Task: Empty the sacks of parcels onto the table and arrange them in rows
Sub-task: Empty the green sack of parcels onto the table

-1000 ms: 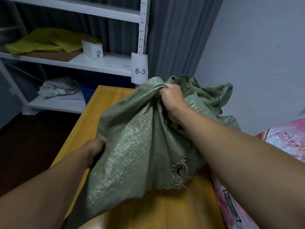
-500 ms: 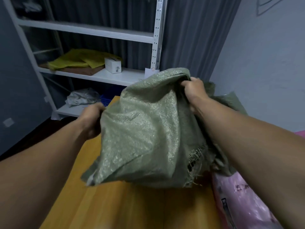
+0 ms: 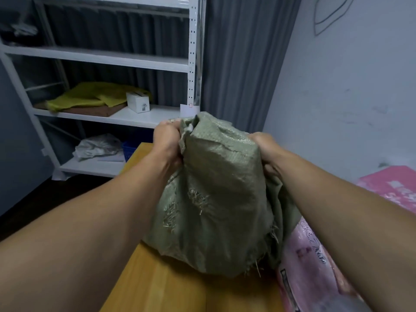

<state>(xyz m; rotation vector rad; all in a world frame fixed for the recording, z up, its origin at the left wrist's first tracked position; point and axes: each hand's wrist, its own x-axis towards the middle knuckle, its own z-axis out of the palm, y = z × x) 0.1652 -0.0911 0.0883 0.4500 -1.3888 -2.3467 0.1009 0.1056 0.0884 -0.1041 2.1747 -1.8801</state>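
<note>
Inside the green sack (image 3: 216, 199) (hand-gripped), contents hidden.

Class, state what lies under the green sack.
Under the green sack, held by both hands, shows the wooden table; a pink sack lies beside it. Its contents are hidden.

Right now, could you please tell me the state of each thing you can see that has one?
green sack: lifted upright, bunched at the top, frayed bottom edge over the table
left hand: closed on the sack's top
right hand: closed on the sack's top
pink sack: lying at the table's right side
table: bare wood showing, no parcels visible
white box: on the shelf, top flap open
</note>
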